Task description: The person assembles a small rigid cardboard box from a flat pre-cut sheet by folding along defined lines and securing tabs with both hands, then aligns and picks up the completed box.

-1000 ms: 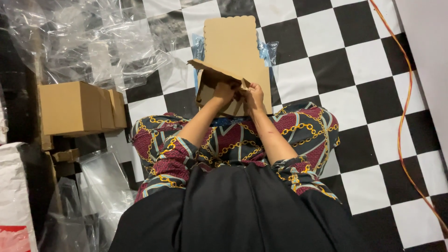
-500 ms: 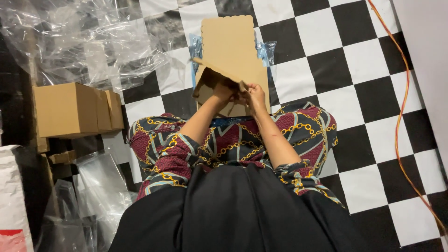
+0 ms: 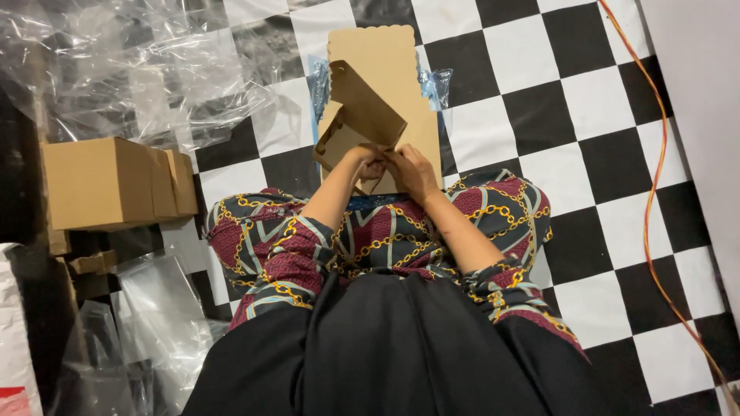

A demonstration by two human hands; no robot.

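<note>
Cardboard box blank (image 3: 370, 100), half folded, is gripped at its lower edge by both closed hands: left hand (image 3: 367, 163), right hand (image 3: 415, 171).

Even bright light, glare on plastic sheet (image 3: 146, 69), dim left edge, sharp pic

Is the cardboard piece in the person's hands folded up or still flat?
Partly folded: the cardboard piece has panels bent up at angles, held by the left hand and right hand.

Matt brown cardboard box (image 3: 362, 115); glossy crinkled clear plastic sheeting (image 3: 139, 69).
</note>
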